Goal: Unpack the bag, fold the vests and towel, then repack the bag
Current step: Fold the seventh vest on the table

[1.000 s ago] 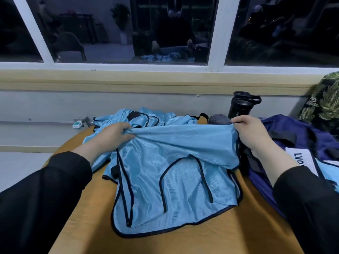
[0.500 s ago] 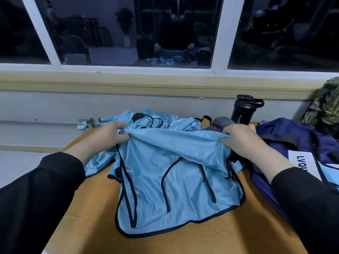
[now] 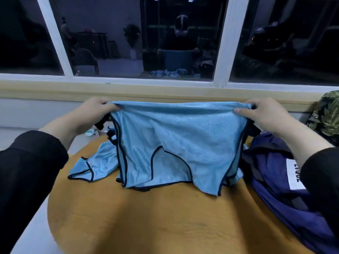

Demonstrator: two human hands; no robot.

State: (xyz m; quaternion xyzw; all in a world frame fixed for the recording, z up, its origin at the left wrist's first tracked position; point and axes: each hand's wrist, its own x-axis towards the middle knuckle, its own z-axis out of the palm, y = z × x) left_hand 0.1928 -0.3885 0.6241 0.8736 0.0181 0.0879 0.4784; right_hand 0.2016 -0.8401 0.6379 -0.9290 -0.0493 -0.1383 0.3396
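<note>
Head view: you are holding a light blue vest (image 3: 176,143) up across the centre of the frame, its lower hem just brushing or hanging right above the round wooden table (image 3: 146,217). Your left hand (image 3: 91,114) is pinching the top edge at centre left, thumb over the fabric, fingers curled behind; your right hand (image 3: 264,116) is pinching the opposite corner at centre right in the same manner. The cloth is sagging slightly between the two grips and draping in loose folds, so judge it thin, light, limp, probably a slick mesh that is sliding easily. It looks doubled over already, dark binding (image 3: 121,153) showing along armholes and hem. Keep taking hold at the bound edges and corners, where the trim is giving some purchase; mid-panel grips are likely to bunch. A second blue vest (image 3: 95,165) is lying crumpled at lower left of the held one. The navy bag (image 3: 275,180) is slumping open at right, partly under your right sleeve. No towel is showing here.
</note>
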